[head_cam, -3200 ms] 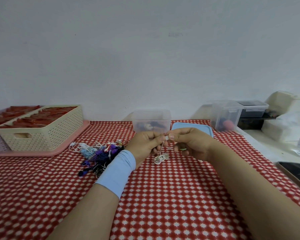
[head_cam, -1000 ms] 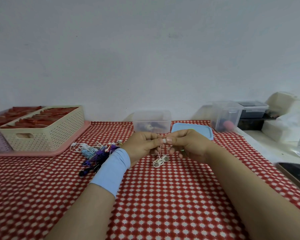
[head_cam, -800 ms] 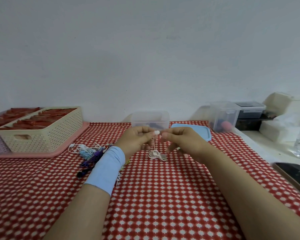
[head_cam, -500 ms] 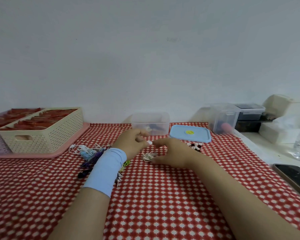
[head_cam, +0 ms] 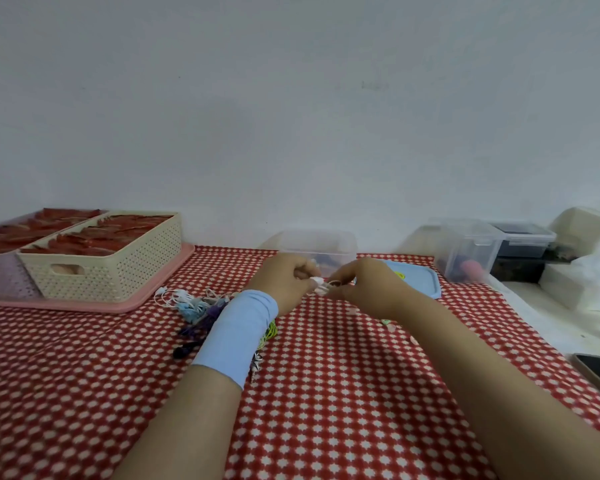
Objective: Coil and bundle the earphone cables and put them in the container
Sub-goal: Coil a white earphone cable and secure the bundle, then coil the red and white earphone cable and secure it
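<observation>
Both pinching the bunched white earphone cable, left hand and right hand; bundling stage, likely; next, the clear plastic container.

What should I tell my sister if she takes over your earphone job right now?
Left hand and right hand both pinch the white earphone, held just in front of the clear container. Its blue lid lies off, to the right. Something dark already sits in the container. Left to do: finish bundling this one, drop it in, then work through the tangled pile left of the hands.
</observation>
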A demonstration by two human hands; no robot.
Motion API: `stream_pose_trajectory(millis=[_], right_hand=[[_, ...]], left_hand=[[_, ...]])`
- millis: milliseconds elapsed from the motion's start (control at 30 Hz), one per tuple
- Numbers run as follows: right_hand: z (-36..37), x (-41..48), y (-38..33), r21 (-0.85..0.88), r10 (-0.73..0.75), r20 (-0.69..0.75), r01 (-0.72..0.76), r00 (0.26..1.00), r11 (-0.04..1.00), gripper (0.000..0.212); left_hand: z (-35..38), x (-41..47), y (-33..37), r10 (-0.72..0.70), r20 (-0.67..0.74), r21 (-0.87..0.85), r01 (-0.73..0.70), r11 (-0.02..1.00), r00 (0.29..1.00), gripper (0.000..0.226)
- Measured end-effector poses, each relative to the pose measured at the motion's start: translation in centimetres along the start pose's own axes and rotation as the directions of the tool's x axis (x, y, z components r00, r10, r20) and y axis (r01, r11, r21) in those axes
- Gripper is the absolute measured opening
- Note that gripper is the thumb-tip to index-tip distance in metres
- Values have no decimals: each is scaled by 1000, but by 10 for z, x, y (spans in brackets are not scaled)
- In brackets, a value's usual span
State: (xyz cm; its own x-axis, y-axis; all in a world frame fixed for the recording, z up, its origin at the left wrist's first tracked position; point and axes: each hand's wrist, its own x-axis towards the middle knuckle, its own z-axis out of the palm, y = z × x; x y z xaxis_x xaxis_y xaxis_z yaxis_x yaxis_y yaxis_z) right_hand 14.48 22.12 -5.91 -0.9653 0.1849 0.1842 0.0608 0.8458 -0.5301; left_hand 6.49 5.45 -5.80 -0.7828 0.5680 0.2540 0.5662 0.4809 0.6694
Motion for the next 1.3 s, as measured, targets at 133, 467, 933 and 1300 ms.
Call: stream_pose_trajectory(millis=[133,467,933,1300], right_hand=[[-27,31,-1,-15,5,-100,-7,995,1000,15],[-38,113,24,-225,92,-170,-130,981,966,22],[-29,125,47,-216,84,85,-64,993,974,20],[-9,90,-30,-180,-187,-2,184,982,966,27]], left_hand=[[-14,33,18,-1,-66,-26,-1,1000,998,13],[-9,120,12,-49,-35,146,53,988,998,17],[5,134,-9,-71,194,282,14,959,978,32],[-41,71,-18,-24,94,277,-3,961,995,19]])
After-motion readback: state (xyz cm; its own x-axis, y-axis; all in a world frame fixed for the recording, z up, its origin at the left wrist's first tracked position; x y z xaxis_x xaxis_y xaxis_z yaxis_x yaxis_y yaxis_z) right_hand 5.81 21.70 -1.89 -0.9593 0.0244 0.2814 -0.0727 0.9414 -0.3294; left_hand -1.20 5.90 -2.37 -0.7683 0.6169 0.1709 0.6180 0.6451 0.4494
